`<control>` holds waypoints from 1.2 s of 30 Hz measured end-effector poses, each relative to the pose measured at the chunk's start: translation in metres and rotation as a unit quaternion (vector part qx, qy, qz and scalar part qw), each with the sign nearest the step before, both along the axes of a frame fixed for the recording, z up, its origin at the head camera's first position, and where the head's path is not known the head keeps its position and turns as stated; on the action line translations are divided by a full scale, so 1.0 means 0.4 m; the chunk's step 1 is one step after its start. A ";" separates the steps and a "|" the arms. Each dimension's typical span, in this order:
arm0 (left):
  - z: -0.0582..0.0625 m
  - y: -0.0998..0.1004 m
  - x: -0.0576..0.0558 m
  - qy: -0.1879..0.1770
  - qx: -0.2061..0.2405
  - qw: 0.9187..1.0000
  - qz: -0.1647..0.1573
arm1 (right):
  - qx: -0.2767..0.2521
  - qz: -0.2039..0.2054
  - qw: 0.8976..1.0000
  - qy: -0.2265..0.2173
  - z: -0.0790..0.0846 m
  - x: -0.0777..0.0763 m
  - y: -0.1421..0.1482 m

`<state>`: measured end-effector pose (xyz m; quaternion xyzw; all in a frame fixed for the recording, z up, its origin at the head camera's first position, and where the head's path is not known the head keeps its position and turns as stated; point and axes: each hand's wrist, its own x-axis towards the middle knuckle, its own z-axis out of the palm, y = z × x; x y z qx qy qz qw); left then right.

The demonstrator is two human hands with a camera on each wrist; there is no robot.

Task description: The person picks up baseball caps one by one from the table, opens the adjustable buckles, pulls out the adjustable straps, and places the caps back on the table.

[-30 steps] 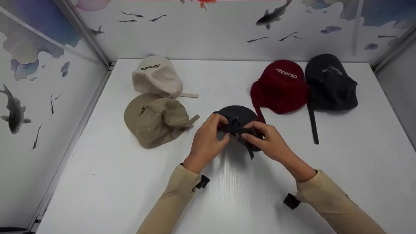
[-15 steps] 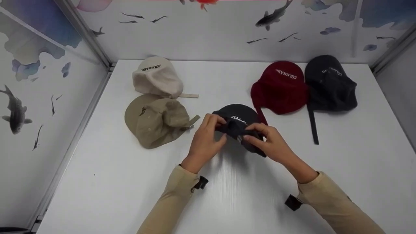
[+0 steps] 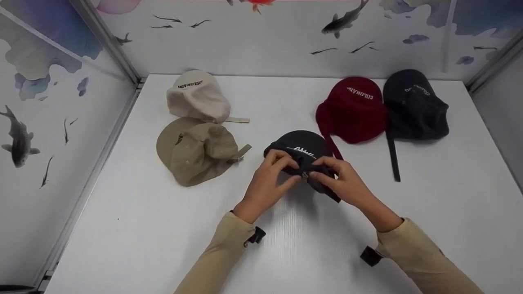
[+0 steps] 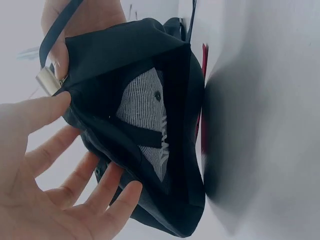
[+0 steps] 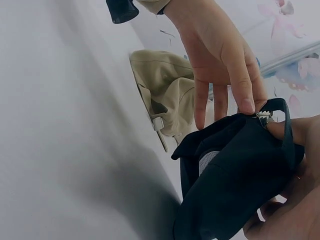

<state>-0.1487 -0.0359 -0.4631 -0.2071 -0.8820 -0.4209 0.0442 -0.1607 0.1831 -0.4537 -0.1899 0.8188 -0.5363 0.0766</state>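
Both hands hold a dark navy baseball cap a little above the middle of the table, its white lettering partly showing. The left hand pinches the cap's back edge beside a metal buckle. On the other side, the right hand grips the cap near the buckle, its thumb right at the strap, which loops up through the metal. A striped lining panel shows inside the cap in the left wrist view. The right hand's lower fingers are partly hidden behind the cap there.
A cream cap and an olive cap lie on the table's left. At the back right are a red cap and another dark cap, straps trailing forward. Printed white panels border the white table.
The cap has been tilted, so its white lettering shows and the dangling strap end has gone from view. Both hands have shifted slightly right and towards the body with it.
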 end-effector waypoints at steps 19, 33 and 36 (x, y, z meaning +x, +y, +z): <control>0.003 -0.048 -0.017 -0.014 0.033 0.997 0.063 | 0.039 0.029 0.999 0.019 -0.012 0.010 0.014; -0.012 -0.060 -0.028 -0.104 0.143 0.981 0.084 | 0.060 0.081 0.995 0.006 -0.014 0.012 0.031; -0.014 -0.064 -0.027 -0.107 0.140 0.982 0.072 | 0.062 0.091 0.994 0.006 -0.017 0.013 0.037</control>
